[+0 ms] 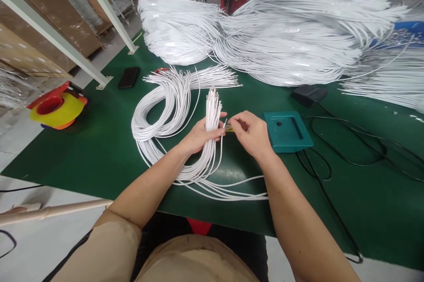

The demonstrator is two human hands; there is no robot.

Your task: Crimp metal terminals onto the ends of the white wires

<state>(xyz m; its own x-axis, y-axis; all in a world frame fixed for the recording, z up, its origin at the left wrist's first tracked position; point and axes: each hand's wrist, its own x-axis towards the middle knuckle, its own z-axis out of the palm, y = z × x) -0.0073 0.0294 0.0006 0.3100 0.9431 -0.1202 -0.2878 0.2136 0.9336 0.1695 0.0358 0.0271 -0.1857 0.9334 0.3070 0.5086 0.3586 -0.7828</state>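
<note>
My left hand [198,135] is closed round a bundle of thin white cables [212,112], its thumb lying across the front. The cable ends point up, and the lengths curve down and loop left over the table. One cable stands apart on the bundle's right side. Close beside it my right hand [251,132] is closed in a pinch. A small yellowish piece [229,127] shows between the two hands, too small to name. Behind, a looped bundle of white cables [175,101] lies on the green table [115,154].
Large heaps of white cables [285,39] fill the table's back. A teal tray [306,143] sits right of my right hand, near a black pedal-like box [309,95] and black cord. At left are a black phone [129,77], a yellow tape roll [71,110] and metal posts [109,13].
</note>
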